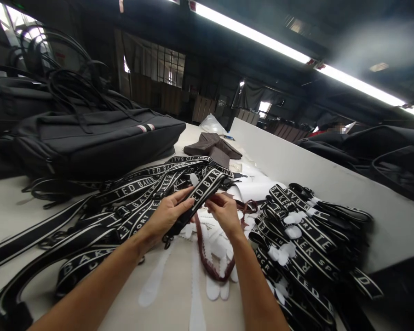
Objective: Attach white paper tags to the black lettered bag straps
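Left hand: the left hand [165, 214] is closed round a black strap [197, 196] with white lettering, thumb laid on top and fingers curled beneath.
Right hand: the right hand [224, 212] is pinched on the same strap just beside the left, its fingertips bent inward on the webbing.
Strap: it is held between both hands above the table [179, 294]; its lower end, with a dark clip, hangs below the left palm.
Left of the grip: loose lettered straps [124, 202] are spread across the table, with a black bag [89, 142] lying beyond them.
Right of the grip: a pile of folded straps [307, 239] is stacked (white tags showing between the folds).
Beneath the grip: white paper cut-outs [217, 257] and a dark red trim [207, 257] are seen.
Beyond the grip: a folded brown cloth [212, 147] is lying further up the table.
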The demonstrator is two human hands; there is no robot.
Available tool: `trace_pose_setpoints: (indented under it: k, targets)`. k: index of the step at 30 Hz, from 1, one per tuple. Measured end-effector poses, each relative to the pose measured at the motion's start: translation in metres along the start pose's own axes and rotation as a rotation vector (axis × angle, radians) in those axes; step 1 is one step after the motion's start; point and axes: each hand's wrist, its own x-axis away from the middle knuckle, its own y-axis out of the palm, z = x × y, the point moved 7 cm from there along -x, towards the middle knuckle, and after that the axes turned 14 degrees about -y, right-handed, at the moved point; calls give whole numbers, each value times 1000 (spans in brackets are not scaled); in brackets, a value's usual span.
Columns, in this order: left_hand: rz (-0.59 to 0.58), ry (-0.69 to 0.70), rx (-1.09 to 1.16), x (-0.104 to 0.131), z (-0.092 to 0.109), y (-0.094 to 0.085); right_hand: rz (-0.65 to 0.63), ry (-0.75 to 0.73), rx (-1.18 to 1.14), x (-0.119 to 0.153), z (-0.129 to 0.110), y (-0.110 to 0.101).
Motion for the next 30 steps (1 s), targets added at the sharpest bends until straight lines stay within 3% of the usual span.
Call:
trace_pose_setpoints:
  k: [4, 6, 8, 12, 14, 18, 24, 27, 30]
  targets:
    - [211, 72, 27, 1, 12, -23, 131, -131, 698, 0, -5, -29]
    - [310, 111, 22, 2, 16, -36, 120, -189, 869, 1, -8, -28]
    - [361, 132, 41, 2, 17, -45, -4, -211, 870, 3, -6, -14]
    - [367, 121, 100, 1, 16, -52, -510, -152, 738, 20, 7, 36]
    - [358, 113, 114, 0, 15, -52, -697, -146, 757, 31, 10, 52]
    - [332, 112, 108, -2, 14, -49, -788, -115, 794, 38, 14, 55]
    - [328, 113, 49, 2, 15, -43, -659, -164, 733, 31, 24, 56]
    - [307, 106, 51, 3, 19, -41, -350, -202, 485, 16, 12, 40]
    - [238, 78, 108, 3, 20, -39, 75, -201, 97, 3, -10, 2]
